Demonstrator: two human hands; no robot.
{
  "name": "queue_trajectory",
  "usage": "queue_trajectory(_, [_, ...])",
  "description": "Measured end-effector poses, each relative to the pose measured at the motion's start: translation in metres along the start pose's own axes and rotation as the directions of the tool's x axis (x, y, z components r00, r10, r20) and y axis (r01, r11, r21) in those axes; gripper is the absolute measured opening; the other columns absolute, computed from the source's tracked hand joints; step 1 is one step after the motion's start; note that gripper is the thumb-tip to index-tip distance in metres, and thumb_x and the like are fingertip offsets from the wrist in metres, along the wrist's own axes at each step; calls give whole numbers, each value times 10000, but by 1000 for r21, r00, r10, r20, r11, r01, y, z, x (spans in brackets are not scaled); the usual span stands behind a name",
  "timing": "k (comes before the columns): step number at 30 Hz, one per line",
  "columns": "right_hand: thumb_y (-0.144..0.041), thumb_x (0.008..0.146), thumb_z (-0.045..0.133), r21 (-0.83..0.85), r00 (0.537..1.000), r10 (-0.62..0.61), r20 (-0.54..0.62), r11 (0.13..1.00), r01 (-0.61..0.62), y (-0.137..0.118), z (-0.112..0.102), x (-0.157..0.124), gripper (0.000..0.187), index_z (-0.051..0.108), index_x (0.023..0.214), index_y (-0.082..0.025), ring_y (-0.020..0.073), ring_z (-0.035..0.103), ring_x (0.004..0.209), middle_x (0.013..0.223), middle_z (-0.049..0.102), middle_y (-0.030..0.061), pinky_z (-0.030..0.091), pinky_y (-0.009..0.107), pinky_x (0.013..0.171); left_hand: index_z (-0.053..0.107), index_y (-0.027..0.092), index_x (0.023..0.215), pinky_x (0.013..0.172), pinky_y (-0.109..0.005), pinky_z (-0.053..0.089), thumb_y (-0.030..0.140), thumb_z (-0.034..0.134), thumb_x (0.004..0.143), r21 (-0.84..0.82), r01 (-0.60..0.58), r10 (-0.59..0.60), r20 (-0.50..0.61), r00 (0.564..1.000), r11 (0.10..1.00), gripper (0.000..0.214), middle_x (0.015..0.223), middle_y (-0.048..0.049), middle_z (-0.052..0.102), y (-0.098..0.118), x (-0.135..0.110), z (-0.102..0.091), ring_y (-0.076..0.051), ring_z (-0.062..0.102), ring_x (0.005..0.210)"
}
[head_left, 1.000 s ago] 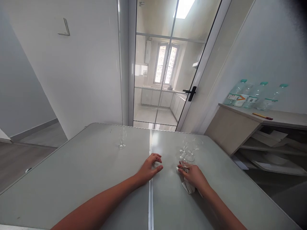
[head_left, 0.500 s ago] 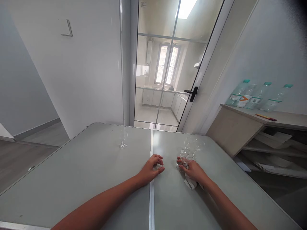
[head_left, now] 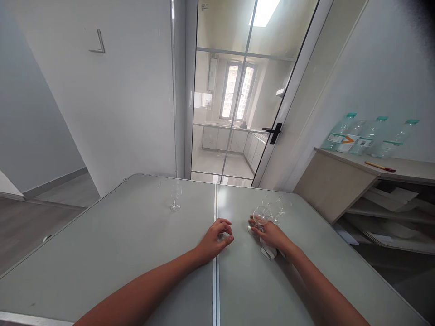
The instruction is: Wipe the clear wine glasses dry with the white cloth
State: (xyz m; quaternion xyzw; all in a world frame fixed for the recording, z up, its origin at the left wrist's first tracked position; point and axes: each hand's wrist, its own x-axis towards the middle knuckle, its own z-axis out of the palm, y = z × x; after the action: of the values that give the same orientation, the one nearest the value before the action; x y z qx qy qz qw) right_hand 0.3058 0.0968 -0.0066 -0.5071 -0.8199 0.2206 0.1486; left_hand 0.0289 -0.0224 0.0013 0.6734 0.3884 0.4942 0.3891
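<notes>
My right hand [head_left: 273, 234] has its fingers around the stem of a clear wine glass [head_left: 261, 214], whose round bowl rises above the fingers. The foot of that glass is near the table top; whether it touches cannot be made out. Under this hand lies a pale folded cloth [head_left: 268, 251], partly hidden. Just behind stand more clear stemmed glasses [head_left: 279, 207], overlapping so that their number is unclear. My left hand [head_left: 217, 237] rests on the table seam, fingers curved and thumb apart, holding nothing. Another stemmed glass [head_left: 175, 206] stands alone farther back on the left.
The grey table [head_left: 136, 235] has a metal strip [head_left: 216, 280] down its middle. On the right, a wooden shelf unit [head_left: 340, 181] carries several plastic bottles [head_left: 365, 138] and a thin brush [head_left: 379, 166]. A glazed door [head_left: 231, 149] with a black handle stands beyond the table.
My right hand has shifted slightly away from me and to the left with the wine glass, and its bowl shows more clearly above the fingers. My left hand has stayed in place.
</notes>
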Motion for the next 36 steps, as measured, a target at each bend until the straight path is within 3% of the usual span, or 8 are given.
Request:
queue_trajectory(5, [-406,913,562,-53,1000,-20,-14,998,19,4,3,-1,412,684,1288,-288,258,525,1344,1466,552,22,365,380,1135,654,193,937,967,-392,496,353,658,891,0,-2,2,1,1000,1000,166,1213,-116,550,-3,1,1,-226,589,1105])
queue_trajectory(12, [-425,906,537,61,999,-6,-33,998,8,1,3,-19,355,774,1132,-287,271,618,1237,1349,652,17,456,377,1050,649,189,929,952,-390,501,331,652,888,2,0,0,10,1000,1000,149,1206,-115,551,-2,0,0,-212,608,1040])
queue_trajectory(19, [-414,863,554,61,997,48,-57,997,-45,4,0,-34,340,804,1059,-290,300,619,1229,1336,655,7,439,406,1075,655,198,930,963,-388,496,343,649,888,5,-4,4,12,1000,1000,151,1208,-115,554,-1,0,1,-230,583,1111])
queue_trajectory(30, [-445,876,524,8,993,71,-90,997,-70,8,-3,-53,362,808,1038,-290,316,657,1163,1240,715,20,498,406,990,649,197,931,942,-375,498,371,644,902,0,22,-22,29,999,1000,177,1235,-103,534,1,-1,0,-192,608,996])
queue_trajectory(36, [-459,869,543,2,988,89,-126,996,-89,37,-5,-70,355,803,1045,-293,301,670,1139,1217,729,21,505,378,972,642,194,929,946,-378,496,366,630,911,1,15,-15,40,999,1000,173,1238,-105,529,3,0,-1,-203,601,1031])
